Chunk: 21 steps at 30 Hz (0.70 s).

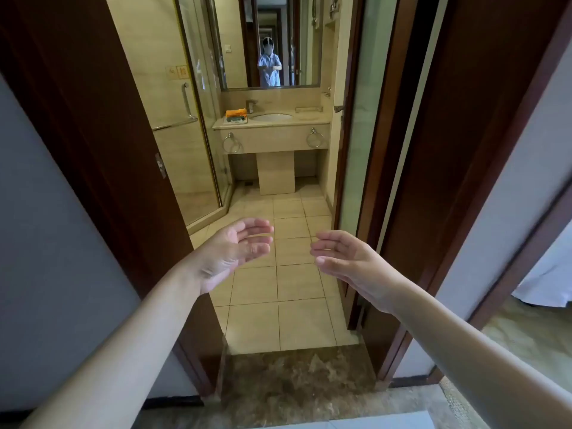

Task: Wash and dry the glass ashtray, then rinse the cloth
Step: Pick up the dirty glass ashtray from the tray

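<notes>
Nearest the camera, two bare forearms reach forward over a dark brown marble threshold strip (297,376) at a bathroom doorway. The left hand (230,252) and the right hand (343,258) hover side by side, apart, palms turned toward each other, fingers relaxed and lightly bent, grasping nothing. Below and beyond them lies a floor of pale beige square tiles (297,283), framed by a dark reddish-brown wooden door frame (102,125) on the left and a frosted glass door panel (359,134) on the right. Further in on the left stands a glass shower enclosure (192,156) with a chrome handle bar. At the far wall a beige stone vanity counter (309,121) holds a white oval sink basin (271,117) with a chrome tap (251,105) behind it. Left of the basin sits an orange folded cloth (236,113) atop a small tray; whether a glass ashtray lies there cannot be told at this distance. Above hangs a dark-framed wall mirror (235,57) reflecting a person in light blue clothing.
</notes>
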{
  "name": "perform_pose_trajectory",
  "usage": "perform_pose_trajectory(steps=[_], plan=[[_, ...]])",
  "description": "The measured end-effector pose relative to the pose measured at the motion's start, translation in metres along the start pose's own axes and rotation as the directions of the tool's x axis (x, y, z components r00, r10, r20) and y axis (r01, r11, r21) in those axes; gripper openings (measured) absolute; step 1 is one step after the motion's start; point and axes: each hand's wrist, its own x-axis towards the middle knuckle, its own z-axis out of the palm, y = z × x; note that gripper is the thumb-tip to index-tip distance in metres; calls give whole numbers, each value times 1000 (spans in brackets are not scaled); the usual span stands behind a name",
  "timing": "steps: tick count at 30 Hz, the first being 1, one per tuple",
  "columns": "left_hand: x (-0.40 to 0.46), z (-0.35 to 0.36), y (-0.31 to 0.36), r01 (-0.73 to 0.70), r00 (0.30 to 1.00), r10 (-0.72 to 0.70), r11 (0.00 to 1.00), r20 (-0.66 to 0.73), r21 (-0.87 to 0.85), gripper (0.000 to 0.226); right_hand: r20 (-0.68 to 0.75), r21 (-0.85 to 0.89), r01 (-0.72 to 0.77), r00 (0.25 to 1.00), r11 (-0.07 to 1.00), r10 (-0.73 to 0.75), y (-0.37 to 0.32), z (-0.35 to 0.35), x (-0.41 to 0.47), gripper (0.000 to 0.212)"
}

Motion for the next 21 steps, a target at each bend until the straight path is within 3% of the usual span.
perform_pose_trajectory(steps=[10, 21], plan=[[79, 3, 2, 10, 1000, -9, 999, -12, 47, 87, -51, -8, 19, 998, 1000, -20, -5, -58, 54, 37], [170, -15, 13, 36, 990, -25, 996, -138, 82, 82, 41, -65, -9, 999, 998, 12, -19, -117, 160, 36]])
